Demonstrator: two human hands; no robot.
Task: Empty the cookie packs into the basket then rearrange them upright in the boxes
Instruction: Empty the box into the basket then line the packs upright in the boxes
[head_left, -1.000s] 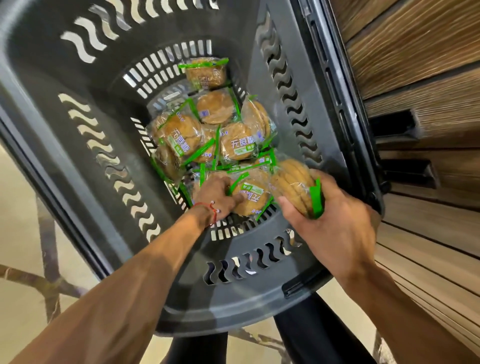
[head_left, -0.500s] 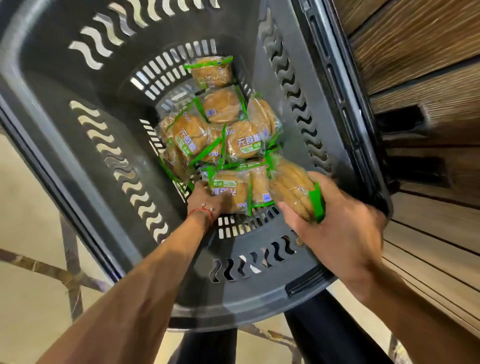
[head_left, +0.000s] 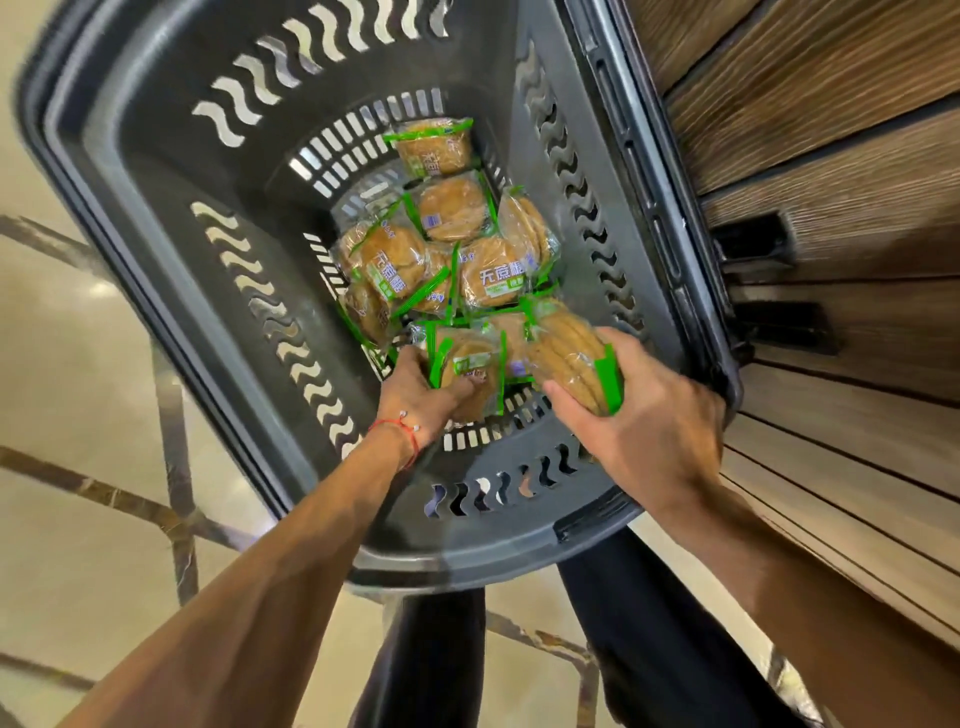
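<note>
Reaching into the dark plastic basket (head_left: 171, 218), I curl my left hand (head_left: 415, 395) round one cookie pack (head_left: 470, 371) lying at the near end of its slotted bottom. My right hand (head_left: 644, 421) grips a stack of packs (head_left: 569, 358) just beside it. More packs (head_left: 441, 249) lie heaped beyond. Pale marble floor (head_left: 78, 374) shows on the left, wood panelling (head_left: 831, 135) on the right.

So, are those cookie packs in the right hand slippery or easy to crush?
Probably slippery: the held cookie packs have glossy film wrappers. Likely crushable, as thin cookies show through. The right hand grips several together, so they seem light.
</note>
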